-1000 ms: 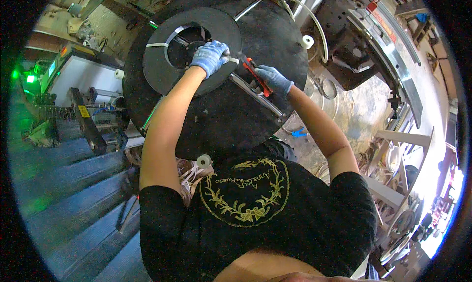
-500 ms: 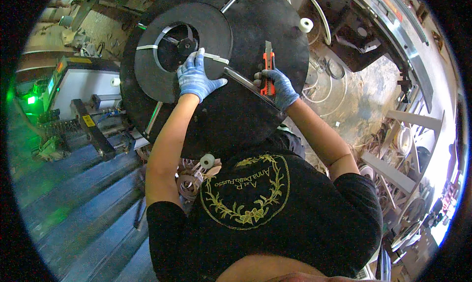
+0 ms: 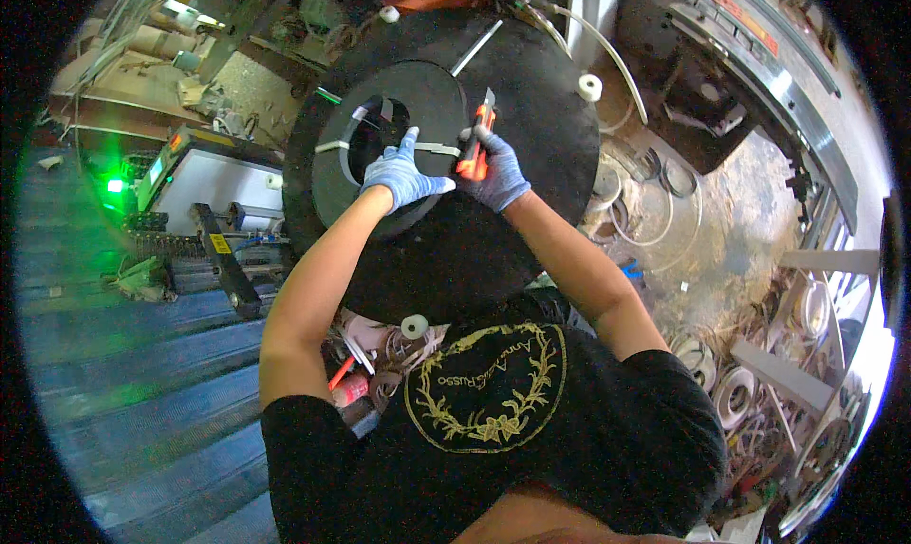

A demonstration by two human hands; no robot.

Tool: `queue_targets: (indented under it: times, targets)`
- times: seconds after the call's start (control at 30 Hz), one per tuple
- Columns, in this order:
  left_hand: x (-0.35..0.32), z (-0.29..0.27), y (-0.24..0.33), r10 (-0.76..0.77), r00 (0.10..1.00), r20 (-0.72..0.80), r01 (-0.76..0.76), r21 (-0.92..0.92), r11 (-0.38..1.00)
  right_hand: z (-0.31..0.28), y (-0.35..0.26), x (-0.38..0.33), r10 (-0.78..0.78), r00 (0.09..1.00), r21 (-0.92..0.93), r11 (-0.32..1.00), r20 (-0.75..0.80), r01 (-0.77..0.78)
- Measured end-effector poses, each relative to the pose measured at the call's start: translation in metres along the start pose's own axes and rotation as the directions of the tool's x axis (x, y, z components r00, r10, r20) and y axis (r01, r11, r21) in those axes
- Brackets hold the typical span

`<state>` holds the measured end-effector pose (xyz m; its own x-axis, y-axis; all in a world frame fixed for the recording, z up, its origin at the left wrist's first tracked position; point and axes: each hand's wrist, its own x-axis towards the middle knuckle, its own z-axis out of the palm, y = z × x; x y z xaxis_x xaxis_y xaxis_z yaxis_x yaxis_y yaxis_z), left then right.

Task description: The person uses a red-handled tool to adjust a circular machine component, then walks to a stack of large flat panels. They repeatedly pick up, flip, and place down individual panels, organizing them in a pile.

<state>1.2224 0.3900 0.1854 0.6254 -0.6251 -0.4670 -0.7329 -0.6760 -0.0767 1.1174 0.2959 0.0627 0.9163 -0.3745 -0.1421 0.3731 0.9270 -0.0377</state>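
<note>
A wide coil of black strip (image 3: 429, 96) lies flat on a large round black disc (image 3: 546, 79). White ties (image 3: 332, 147) cross its ring on opposite sides. In a blue-and-white glove, my left hand (image 3: 406, 176) rests on the coil beside its centre hole, thumb and fingers apart. My right hand (image 3: 500, 176), gloved alike, grips an orange utility knife (image 3: 477, 145) with its blade out and pointing away from me. The knife's lower end is close to the right-hand tie, at the coil's edge; whether they touch I cannot tell.
White rollers (image 3: 589, 87) stand around the disc's rim, one of them near my body (image 3: 414, 327). A machine with a grey panel (image 3: 209, 188) and a green light is at the left. Rolls of strip (image 3: 735, 397) and white boards (image 3: 783, 373) crowd the right side.
My right hand has brought the knife leftward, close to the coil's tie. The metal bar that lay by that hand is no longer seen there. The whole view has shifted.
</note>
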Motion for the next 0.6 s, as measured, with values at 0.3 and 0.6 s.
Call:
queue_targets:
  times: [0.3,0.6]
  targets:
    - [-0.1,-0.038,-0.05,0.36,0.754,-0.55,-0.657,-0.611,0.442,0.133,0.022,-0.012,0.186,0.906,0.204,0.939,0.379,-0.278]
    - [-0.138,-0.048,-0.093,-0.252,0.897,-0.363,-0.441,-0.763,-0.473,0.222,0.037,-0.021,0.23,0.934,-0.543,0.839,0.273,-0.048]
